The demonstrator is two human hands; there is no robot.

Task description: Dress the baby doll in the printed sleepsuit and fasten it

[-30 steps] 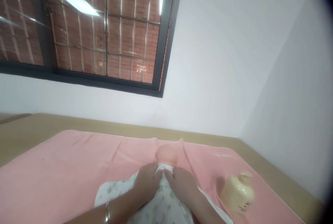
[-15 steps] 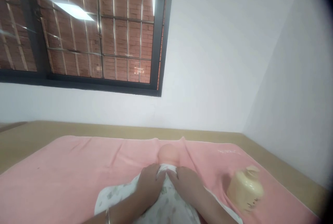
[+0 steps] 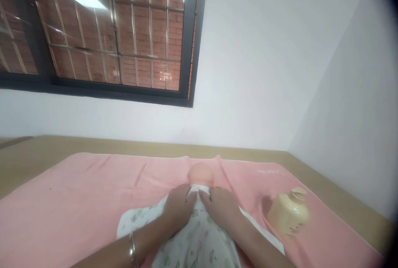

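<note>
A white baby garment point(image 3: 195, 230) with a green leaf print is spread over the pink mat, its sides reaching out to the left and right. At its top shows a smooth, round, flesh-coloured doll's head point(image 3: 201, 172); whatever lies under the cloth is hidden. My left hand point(image 3: 180, 205) grips the garment's left side just below the head, thumb pointing inward. On the other side my right hand point(image 3: 221, 206) holds the cloth in the same way, the two thumb tips almost meeting at the middle. The fingers are partly hidden behind the fabric.
The pink mat point(image 3: 93, 201) lies on a tan surface point(image 3: 149, 145) against a white wall point(image 3: 248, 73). To the right of my hands stands a shiny cream-yellow bottle point(image 3: 287, 214) with a flip-shaped top. A dark-framed window point(image 3: 124, 89) with metal bars is above, at the left.
The whole scene sits slightly higher in the view, as the camera has tipped down a little. Both hands keep their hold on the garment near the head.
</note>
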